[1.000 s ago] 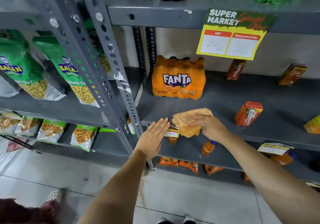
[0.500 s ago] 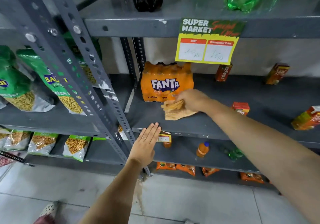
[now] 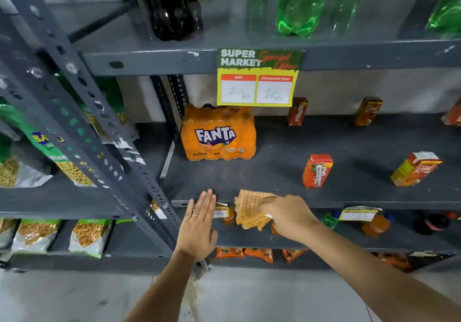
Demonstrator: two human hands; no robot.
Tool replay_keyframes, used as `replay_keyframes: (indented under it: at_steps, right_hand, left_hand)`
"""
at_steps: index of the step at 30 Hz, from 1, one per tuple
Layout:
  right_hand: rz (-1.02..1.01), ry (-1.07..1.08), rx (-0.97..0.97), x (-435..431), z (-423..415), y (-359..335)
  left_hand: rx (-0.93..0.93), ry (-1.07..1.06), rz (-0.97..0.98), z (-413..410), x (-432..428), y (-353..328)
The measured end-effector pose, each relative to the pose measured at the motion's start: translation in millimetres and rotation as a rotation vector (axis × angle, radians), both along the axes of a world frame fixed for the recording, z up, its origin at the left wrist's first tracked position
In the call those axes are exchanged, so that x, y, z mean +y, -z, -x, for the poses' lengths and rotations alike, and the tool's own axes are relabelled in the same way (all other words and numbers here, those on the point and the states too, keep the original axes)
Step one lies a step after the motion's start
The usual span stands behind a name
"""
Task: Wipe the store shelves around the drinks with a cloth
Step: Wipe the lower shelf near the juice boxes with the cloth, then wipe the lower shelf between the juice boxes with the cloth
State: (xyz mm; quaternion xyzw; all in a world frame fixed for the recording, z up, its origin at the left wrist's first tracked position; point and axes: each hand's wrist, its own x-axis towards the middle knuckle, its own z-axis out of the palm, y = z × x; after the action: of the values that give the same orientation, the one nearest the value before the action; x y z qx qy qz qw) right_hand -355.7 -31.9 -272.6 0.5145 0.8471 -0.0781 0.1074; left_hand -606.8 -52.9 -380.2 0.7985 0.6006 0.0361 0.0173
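Here the right hand [image 3: 287, 215] pinches the orange waffle cloth [image 3: 250, 209] at the near lip of the middle shelf [image 3: 274, 172]; the left hand [image 3: 199, 224] rests there, fingers flat together. Best press it flat and sweep far-ward, skirting the Fanta pack [image 3: 218, 134] and nearest juice carton [image 3: 317, 170].

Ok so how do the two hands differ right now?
The left hand is flat and open, fingers straight, its fingertips over the shelf's front edge; the right hand is curled, gripping the orange cloth. The left holds nothing and wears a ring. Both are at that front edge.
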Motion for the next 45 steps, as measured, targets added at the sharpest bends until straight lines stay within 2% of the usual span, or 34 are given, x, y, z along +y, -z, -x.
replay_keyframes:
  at_steps: [3, 6, 9, 13, 16, 19, 22, 24, 26, 28, 32, 36, 38, 40, 43, 45]
  right_hand:
    - [0.170, 0.332, 0.157, 27.6, -7.9, -33.1]
    - [-0.051, 0.542, 0.167, 80.9, -11.9, -57.0]
    - [-0.211, 0.707, 0.307, 141.0, -0.9, -66.1]
    - [-0.206, 0.671, 0.284, 192.9, 19.7, -61.0]
    - [-0.176, 0.723, 0.354, 217.3, 18.0, -33.1]
    - [-0.163, 0.724, 0.244, 220.6, 21.5, -4.5]
    - [-0.081, 0.712, 0.181, 210.3, 38.2, 22.0]
    - [-0.011, 0.803, 0.090, 193.8, 47.2, 28.3]
    - [0.012, 0.805, 0.084, 176.2, 50.9, 21.0]
    - [0.015, 0.861, 0.212, 155.2, 54.3, 12.2]
    - [0.041, 0.778, 0.119, 103.7, 57.0, 22.0]
    - [0.069, 0.821, 0.288, 43.2, 46.4, 22.2]
    - [0.049, 0.761, 0.314, 15.4, 33.2, 19.1]
    - [0.158, 0.680, 0.262, -9.6, 10.5, 13.6]
    - [0.396, 0.712, 0.452, -37.7, -39.1, 12.8]
    - [0.384, 0.794, 0.455, -52.6, -77.4, 5.4]
  left_hand:
    - [-0.019, 0.032, -0.007, -7.6, 2.6, -1.2]
    - [-0.038, 0.007, 0.018, -11.0, 3.0, 1.1]
    - [0.006, 0.012, 0.026, -9.2, 3.7, -2.4]
    - [0.004, 0.029, 0.058, -5.5, 0.6, -5.8]
    - [-0.033, 0.004, 0.093, -10.1, -1.7, -1.9]
    - [-0.021, -0.014, 0.072, -12.5, 1.3, -1.6]
    - [-0.059, 0.024, 0.024, -8.1, 1.2, 2.1]
    - [-0.047, 0.034, 0.033, -5.5, 0.6, 3.3]
    - [-0.064, 0.021, 0.056, -4.6, 0.1, 1.3]
    - [-0.087, 0.018, 0.067, -5.5, -0.8, -0.5]
    - [-0.095, 0.035, 0.007, -6.8, -2.8, -3.8]
    - [-0.110, 0.053, -0.038, -6.8, -3.5, -1.9]
    - [-0.117, 0.047, -0.061, -9.2, -2.7, -2.3]
    - [-0.101, 0.092, -0.085, -17.3, 0.5, -2.8]
    - [-0.046, 0.250, -0.130, -43.2, 13.4, -7.5]
    - [-0.044, 0.289, -0.135, -67.6, 26.2, -14.8]
